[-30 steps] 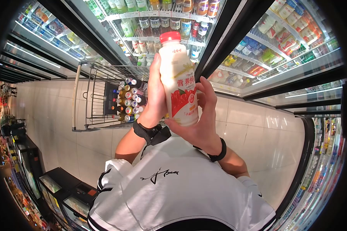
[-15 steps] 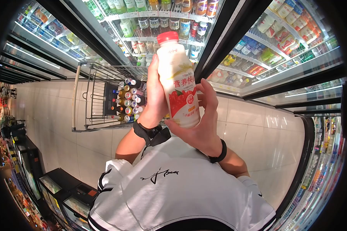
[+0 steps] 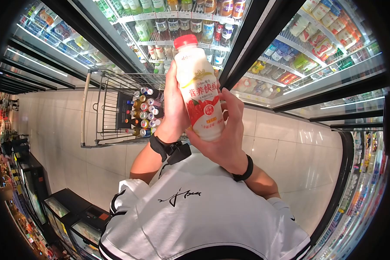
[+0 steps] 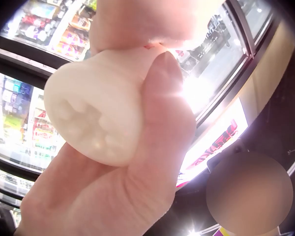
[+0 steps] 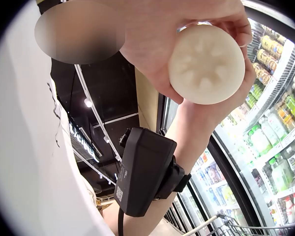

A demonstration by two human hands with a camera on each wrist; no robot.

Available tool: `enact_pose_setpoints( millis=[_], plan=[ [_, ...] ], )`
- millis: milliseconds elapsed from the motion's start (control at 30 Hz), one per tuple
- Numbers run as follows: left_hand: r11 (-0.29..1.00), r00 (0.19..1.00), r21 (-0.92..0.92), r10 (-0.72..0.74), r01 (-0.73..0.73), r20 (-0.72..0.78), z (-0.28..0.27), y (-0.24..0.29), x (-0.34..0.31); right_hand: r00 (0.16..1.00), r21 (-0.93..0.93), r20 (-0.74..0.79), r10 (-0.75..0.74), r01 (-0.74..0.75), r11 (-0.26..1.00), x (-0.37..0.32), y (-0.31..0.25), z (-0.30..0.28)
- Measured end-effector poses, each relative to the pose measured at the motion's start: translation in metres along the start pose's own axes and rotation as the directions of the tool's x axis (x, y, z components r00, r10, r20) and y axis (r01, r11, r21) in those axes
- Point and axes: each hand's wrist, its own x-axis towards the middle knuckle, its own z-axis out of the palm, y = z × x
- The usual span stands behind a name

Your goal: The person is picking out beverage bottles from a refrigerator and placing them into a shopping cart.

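One bottle [image 3: 198, 86]: my left hand [image 3: 174, 112] gripped side, right hand [image 3: 224, 144] held base [image 5: 206, 64]; firm low support served best, label [image 3: 207, 109] facing me.

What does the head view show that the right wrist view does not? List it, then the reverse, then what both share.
Only the head view: the red cap and printed label of the bottle, and drinks in the cart.

Only the right wrist view: the bottle's ridged base and a ceiling light.

Both: the bottle held by the left hand and right hand, the cart, and stocked shelves.
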Motion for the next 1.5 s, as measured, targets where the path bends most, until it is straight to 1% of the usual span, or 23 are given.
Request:
enact_pose_setpoints(
  millis=[100, 300, 433, 633, 700, 733, 767, 800, 833, 867, 900, 933, 1000, 1067, 1133, 1167, 1200, 1233, 1267, 1300, 1333, 1367, 1500],
  plan=[
    [0.999, 0.999, -0.011, -0.046, 0.046, 0.011, -0.010, -0.001, 0.005, 1.000, -0.001, -0.008, -0.008, 0.008, 1.000, 0.000, 0.000, 0.001],
    [0.998, 0.999, -0.060, -0.035, 0.037, 0.027, -0.003, 0.001, 0.001, 1.000, -0.007, 0.001, 0.002, -0.002, 1.000, -0.001, 0.000, 0.003],
    [0.999, 1.000, -0.045, -0.028, 0.028, 0.003, -0.005, 0.001, 0.001, 1.000, 0.000, 0.009, 0.015, -0.015, 1.000, -0.002, -0.001, 0.004],
    [0.999, 0.997, -0.044, -0.022, 0.026, 0.071, -0.008, 0.004, -0.001, 1.000, -0.004, 0.005, 0.020, -0.020, 1.000, -0.001, -0.003, 0.005],
    [0.999, 0.998, -0.017, 0.028, -0.029, -0.063, -0.005, 0.006, -0.003, 0.988, 0.150, 0.064, 0.143, -0.151, 0.977, 0.000, -0.001, 0.003],
    [0.999, 0.998, -0.017, 0.028, -0.029, -0.062, -0.007, 0.006, -0.002, 0.988, 0.150, 0.064, 0.142, -0.150, 0.977, 0.003, 0.000, 0.001],
    [0.997, 0.996, -0.008, 0.078, -0.079, -0.052, -0.012, 0.008, 0.001, 0.956, 0.447, 0.132, 0.261, -0.292, 0.845, 0.007, 0.002, -0.001],
    [0.992, 0.991, 0.001, 0.128, -0.129, -0.042, -0.018, 0.009, 0.004, 0.909, 0.684, 0.234, 0.345, -0.406, 0.606, 0.010, 0.005, -0.004],
    [0.993, 0.993, 0.032, 0.109, -0.111, 0.040, -0.024, 0.012, 0.004, 0.881, 0.739, 0.317, 0.351, -0.461, 0.492, 0.010, 0.016, -0.005],
    [0.993, 0.993, 0.031, 0.109, -0.111, 0.041, -0.022, 0.014, 0.003, 0.881, 0.739, 0.317, 0.350, -0.461, 0.492, 0.011, 0.016, -0.007],
    [0.998, 0.988, 0.026, 0.058, -0.062, 0.140, -0.018, 0.018, 0.001, 0.809, 0.785, 0.456, 0.372, -0.562, 0.261, 0.013, 0.014, -0.009],
    [1.000, 0.971, 0.025, 0.007, -0.013, 0.237, -0.016, 0.020, -0.001, 0.725, 0.771, 0.591, 0.354, -0.636, 0.015, 0.014, 0.012, -0.010],
    [0.999, 0.971, 0.035, -0.014, 0.006, 0.237, -0.014, 0.023, -0.002, 0.704, 0.749, 0.630, 0.328, -0.663, -0.013, 0.013, 0.012, -0.008],
    [0.999, 0.970, 0.047, -0.036, 0.026, 0.239, -0.017, 0.024, -0.001, 0.678, 0.698, 0.715, 0.169, -0.705, -0.124, 0.013, 0.015, -0.006],
    [0.975, 0.969, 0.213, 0.012, -0.066, 0.245, -0.027, 0.027, -0.002, 0.682, 0.698, 0.716, 0.149, -0.700, -0.153, 0.013, 0.014, -0.001],
    [0.975, 0.970, 0.212, 0.012, -0.065, 0.243, -0.027, 0.030, -0.004, 0.685, 0.696, 0.717, 0.131, -0.694, -0.182, 0.013, 0.013, 0.001],
    [0.953, 0.974, 0.275, 0.066, -0.125, 0.216, -0.025, 0.034, -0.007, 0.683, 0.695, 0.718, 0.133, -0.695, -0.184, 0.012, 0.012, 0.004],
    [0.923, 0.974, 0.339, 0.122, -0.182, 0.192, -0.025, 0.036, -0.008, 0.674, 0.693, 0.720, 0.165, -0.712, -0.113, 0.010, 0.012, 0.006],
    [0.923, 0.974, 0.338, 0.122, -0.182, 0.191, -0.026, 0.036, -0.008, 0.667, 0.686, 0.719, 0.196, -0.726, -0.043, 0.009, 0.012, 0.009],
    [0.895, 0.971, 0.392, 0.148, -0.211, 0.187, -0.027, 0.036, -0.008, 0.666, 0.685, 0.719, 0.196, -0.727, -0.043, 0.008, 0.012, 0.010],
    [0.863, 0.968, 0.445, 0.173, -0.239, 0.184, -0.028, 0.036, -0.007, 0.662, 0.675, 0.721, 0.203, -0.738, 0.010, 0.008, 0.013, 0.012],
    [0.863, 0.967, 0.444, 0.173, -0.239, 0.185, -0.029, 0.037, -0.007, 0.658, 0.662, 0.723, 0.211, -0.747, 0.063, 0.008, 0.013, 0.013],
    [0.875, 0.973, 0.433, 0.163, -0.219, 0.162, -0.034, 0.041, -0.009, 0.650, 0.647, 0.722, 0.237, -0.756, 0.101, 0.009, 0.009, 0.018]
  ],
)
